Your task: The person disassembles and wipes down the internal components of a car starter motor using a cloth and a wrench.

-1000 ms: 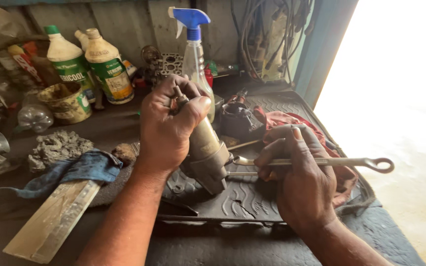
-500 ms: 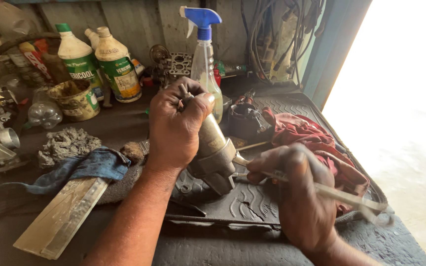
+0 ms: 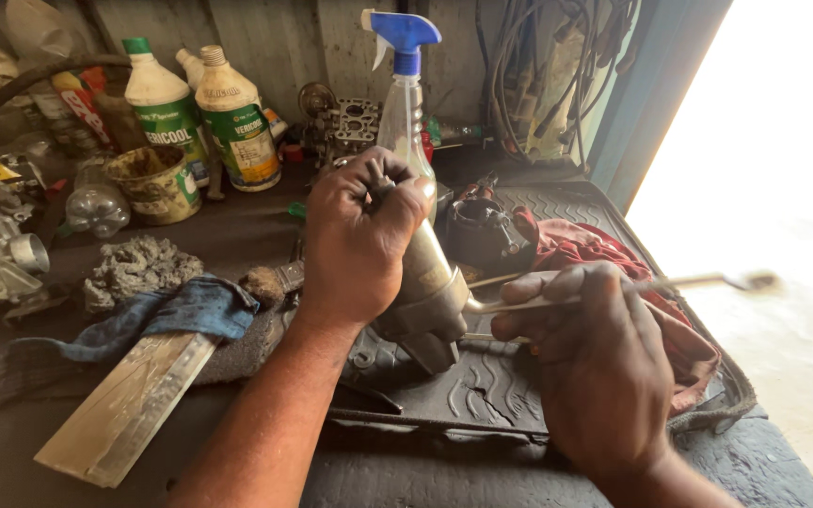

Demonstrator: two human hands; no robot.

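My left hand (image 3: 359,240) grips the top of a grey, greasy metal motor part (image 3: 425,292) that stands tilted on a black rubber mat (image 3: 482,395). My right hand (image 3: 595,362) holds a long, thin metal wrench (image 3: 613,290) by its shaft. The wrench's near end sits against the side of the metal part, and its far ring end points right, blurred.
A spray bottle (image 3: 405,94) with a blue head stands behind my left hand. Two plastic bottles (image 3: 204,113), a dirty tin (image 3: 151,183) and engine parts crowd the back left. A red rag (image 3: 604,254), a blue rag (image 3: 176,315) and a flat metal bar (image 3: 129,404) lie on the bench.
The wrench swung down about the metal part and has come back up to nearly level. My left hand has kept its grip on the part.
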